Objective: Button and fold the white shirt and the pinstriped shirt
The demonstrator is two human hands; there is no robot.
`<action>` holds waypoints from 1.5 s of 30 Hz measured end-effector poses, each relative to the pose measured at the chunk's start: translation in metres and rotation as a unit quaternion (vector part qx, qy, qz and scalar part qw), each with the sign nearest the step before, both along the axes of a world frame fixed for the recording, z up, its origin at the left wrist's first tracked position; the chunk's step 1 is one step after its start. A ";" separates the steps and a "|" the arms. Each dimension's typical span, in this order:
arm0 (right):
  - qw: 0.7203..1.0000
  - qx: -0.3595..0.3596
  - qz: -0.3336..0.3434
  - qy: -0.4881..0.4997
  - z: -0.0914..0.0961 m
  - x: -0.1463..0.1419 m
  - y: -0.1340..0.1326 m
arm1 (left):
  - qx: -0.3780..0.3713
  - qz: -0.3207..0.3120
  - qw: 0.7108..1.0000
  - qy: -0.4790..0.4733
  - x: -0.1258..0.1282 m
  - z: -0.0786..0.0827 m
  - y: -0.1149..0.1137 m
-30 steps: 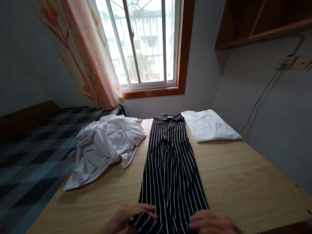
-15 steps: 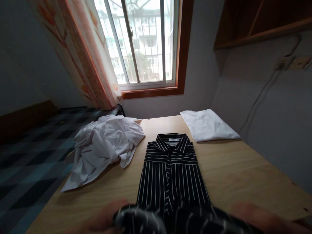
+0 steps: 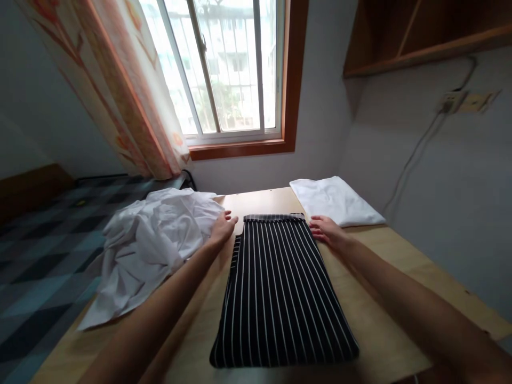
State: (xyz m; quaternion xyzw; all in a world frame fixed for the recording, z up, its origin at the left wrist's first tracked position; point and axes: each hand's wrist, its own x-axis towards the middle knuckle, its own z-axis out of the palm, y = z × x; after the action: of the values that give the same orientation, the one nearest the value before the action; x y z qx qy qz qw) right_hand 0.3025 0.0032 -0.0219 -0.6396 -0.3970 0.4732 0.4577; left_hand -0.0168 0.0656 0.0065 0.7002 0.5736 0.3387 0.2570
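A black shirt (image 3: 282, 288) with thin white stripes lies folded into a long flat bundle on the wooden table (image 3: 376, 298). Its collar is hidden under the fold. Beside the far left corner of the bundle is my left hand (image 3: 224, 226), fingers apart and holding nothing. My right hand (image 3: 327, 230) rests at the far right corner, its fingers extended by the cloth edge; whether they touch it is hard to tell. Left of my left hand sits a crumpled white garment (image 3: 156, 234). Behind my right hand lies a folded white garment (image 3: 336, 200).
A bed with a checked cover (image 3: 44, 256) stands along the table's left side. A curtain (image 3: 132, 106) hangs by the window (image 3: 232, 69). On the right wall are a shelf (image 3: 432, 45) and a socket (image 3: 454, 101) with a cable.
The shirt's lower part has been folded up over its front, covering the collar and buttons. Both hands moved from the near edge to the far end and let go of the cloth.
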 end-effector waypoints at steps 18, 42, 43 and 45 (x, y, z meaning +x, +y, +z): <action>0.739 0.238 0.088 -0.624 -0.012 -0.052 0.006 | 0.199 -0.106 0.926 0.302 0.036 -0.027 -0.035; 0.971 0.213 0.103 -0.024 -0.013 0.001 0.078 | -0.005 -0.119 0.984 -0.133 0.022 -0.032 0.064; 0.973 0.202 0.106 -0.028 -0.010 0.001 0.082 | -0.043 -0.114 0.980 -0.160 0.021 -0.029 0.068; 0.973 0.175 0.090 -0.124 -0.005 0.001 0.089 | -0.069 -0.075 0.988 -0.112 0.019 -0.023 0.074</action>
State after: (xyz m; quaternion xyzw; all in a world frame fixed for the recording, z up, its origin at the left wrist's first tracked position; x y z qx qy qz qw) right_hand 0.3036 0.0927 -0.0272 -0.5650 -0.5832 0.3526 0.4651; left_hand 0.0025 0.1393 -0.0162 0.6798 0.5086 0.3544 0.3918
